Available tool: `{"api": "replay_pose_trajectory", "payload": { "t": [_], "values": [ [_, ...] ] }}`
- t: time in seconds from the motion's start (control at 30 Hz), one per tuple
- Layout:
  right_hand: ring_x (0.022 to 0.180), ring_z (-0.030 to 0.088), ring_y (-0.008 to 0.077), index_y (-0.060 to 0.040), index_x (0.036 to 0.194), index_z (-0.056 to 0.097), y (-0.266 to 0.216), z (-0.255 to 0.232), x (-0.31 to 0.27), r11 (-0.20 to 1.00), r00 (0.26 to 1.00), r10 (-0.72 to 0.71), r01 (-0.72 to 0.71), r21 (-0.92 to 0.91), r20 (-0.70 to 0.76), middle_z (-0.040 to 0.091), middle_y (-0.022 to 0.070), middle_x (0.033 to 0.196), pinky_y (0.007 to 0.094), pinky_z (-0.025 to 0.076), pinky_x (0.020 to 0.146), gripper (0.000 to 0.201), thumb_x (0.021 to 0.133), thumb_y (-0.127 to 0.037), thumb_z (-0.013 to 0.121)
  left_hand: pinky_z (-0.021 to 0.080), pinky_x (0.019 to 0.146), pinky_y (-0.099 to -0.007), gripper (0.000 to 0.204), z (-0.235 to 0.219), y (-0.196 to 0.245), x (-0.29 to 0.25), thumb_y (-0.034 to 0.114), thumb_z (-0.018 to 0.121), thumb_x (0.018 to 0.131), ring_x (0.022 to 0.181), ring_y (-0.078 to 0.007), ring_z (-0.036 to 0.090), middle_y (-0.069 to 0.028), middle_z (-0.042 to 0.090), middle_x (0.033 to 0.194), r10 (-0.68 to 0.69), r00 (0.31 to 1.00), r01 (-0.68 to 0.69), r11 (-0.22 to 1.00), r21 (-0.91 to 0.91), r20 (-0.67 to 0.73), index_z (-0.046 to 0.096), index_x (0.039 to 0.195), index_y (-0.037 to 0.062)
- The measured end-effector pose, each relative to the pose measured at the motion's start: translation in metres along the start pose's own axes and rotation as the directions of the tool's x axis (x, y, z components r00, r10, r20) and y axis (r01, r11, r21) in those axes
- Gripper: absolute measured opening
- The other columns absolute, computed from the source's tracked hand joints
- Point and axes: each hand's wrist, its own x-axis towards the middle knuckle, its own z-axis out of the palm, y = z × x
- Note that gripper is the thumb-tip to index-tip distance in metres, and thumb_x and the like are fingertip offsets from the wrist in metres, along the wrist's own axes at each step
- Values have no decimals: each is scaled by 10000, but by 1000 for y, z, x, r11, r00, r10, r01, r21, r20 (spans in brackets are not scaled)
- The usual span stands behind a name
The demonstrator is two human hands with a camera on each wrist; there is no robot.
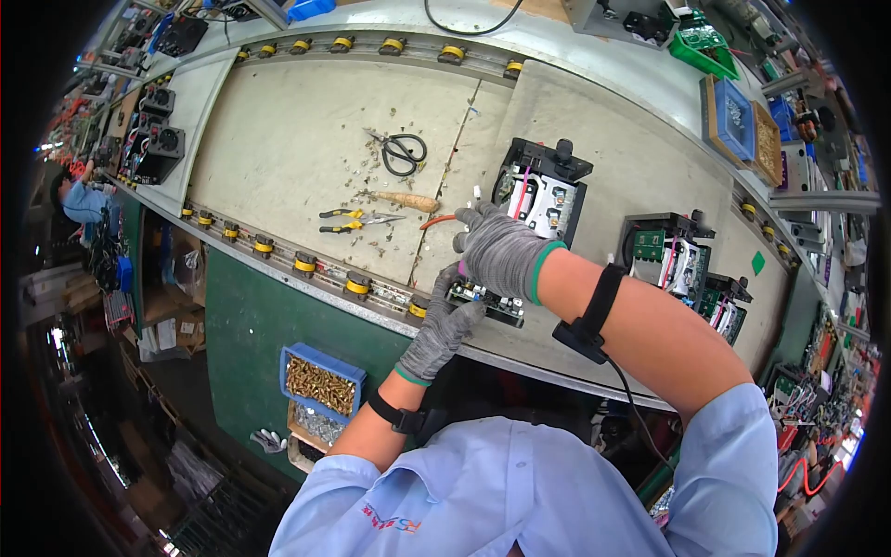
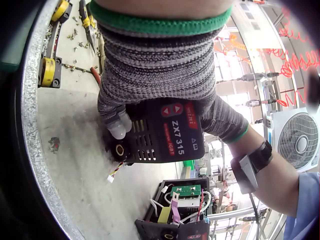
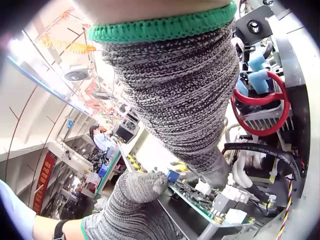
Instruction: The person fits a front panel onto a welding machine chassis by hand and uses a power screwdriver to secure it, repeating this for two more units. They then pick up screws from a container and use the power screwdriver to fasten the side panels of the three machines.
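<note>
My gloved left hand (image 1: 436, 334) grips a black welder front panel (image 2: 175, 132), lettered ZX7 315, its thumb on the panel's face beside the vent slots. A green circuit board (image 3: 200, 212) is fixed behind that panel. Over the board bends my gloved right hand (image 1: 501, 251), its fingertips right at the white connectors (image 3: 232, 195) and white wires; I cannot tell whether they pinch one. Beyond the right hand, an open welder unit (image 1: 552, 200) stands on the bench. Inside the chassis, a red cable (image 3: 260, 100) loops past a finned heat sink.
Black-handled scissors (image 1: 404, 153), a wooden-handled tool (image 1: 404, 200) and yellow-handled pliers (image 1: 355, 221) lie among scattered bits on the bench. More open units (image 1: 668, 251) stand to the right. A blue bin (image 1: 286, 376) of brass fasteners sits below the bench's front rail.
</note>
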Motion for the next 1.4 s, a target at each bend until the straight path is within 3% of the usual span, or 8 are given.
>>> {"api": "replay_pose_trajectory", "payload": {
  "t": [0.23,0.4,0.5,0.6,0.67,0.7,0.8,1.4],
  "values": [
    [1098,636,319,-34,1075,772,-16,6,-4,994,999,46,-44,97,-13,712,162,1145,460,516,928,340,769,-167,709,528,784,-289,771,1,10,-4,392,739,817,945,-169,608,-66,587,1158,-45,999,45,993,110,2,412,1435,69],
    [1262,547,374,-40,1152,737,-23,17,3,978,950,202,-185,94,-238,619,240,1315,515,360,1132,460,775,-297,680,556,691,-300,616,-61,-74,52,345,772,824,861,-153,659,-70,658,1075,152,985,-165,961,220,77,527,1315,65],
    [1345,462,381,7,1205,691,-22,17,-1,985,984,72,-97,-146,-164,593,258,1327,547,259,1186,541,784,-332,673,562,661,-308,575,-43,-29,40,366,791,821,880,-156,678,-40,690,1038,-129,989,120,986,113,73,578,1284,100],
    [1236,559,376,41,1222,639,-24,-10,-71,931,821,324,-365,4,-470,660,200,1188,468,382,1117,540,774,-259,667,548,617,-310,451,-37,-15,45,409,748,858,852,-151,690,-17,714,1032,-221,970,212,973,86,105,626,1232,188],
    [1008,658,384,13,1083,682,-24,-6,-101,608,688,678,-325,725,-259,665,224,1070,456,519,896,352,813,-211,642,525,596,-294,385,-15,4,39,414,727,869,800,-128,672,9,710,976,-307,951,298,942,154,36,647,1188,215],
    [821,668,392,-40,1027,687,-27,10,-142,877,709,439,-204,435,-552,646,222,975,499,529,728,225,881,-184,596,525,699,-311,433,-2,17,31,489,709,838,909,-148,679,-6,724,1061,-288,956,265,931,251,55,661,1160,204],
    [870,659,357,-113,1017,692,-59,60,-181,686,535,649,-107,719,-540,664,147,888,487,527,787,196,837,-141,622,554,740,-338,332,-3,27,27,448,683,875,910,-113,683,11,730,976,-295,952,269,933,238,82,685,1081,188],
    [966,709,369,-66,993,767,-50,172,-46,315,633,731,-645,696,256,738,187,1011,488,561,837,366,895,-381,609,601,687,-323,619,-4,21,24,393,775,845,916,-180,682,-69,680,1086,-215,977,211,968,136,15,506,1321,100]
  ]
}}
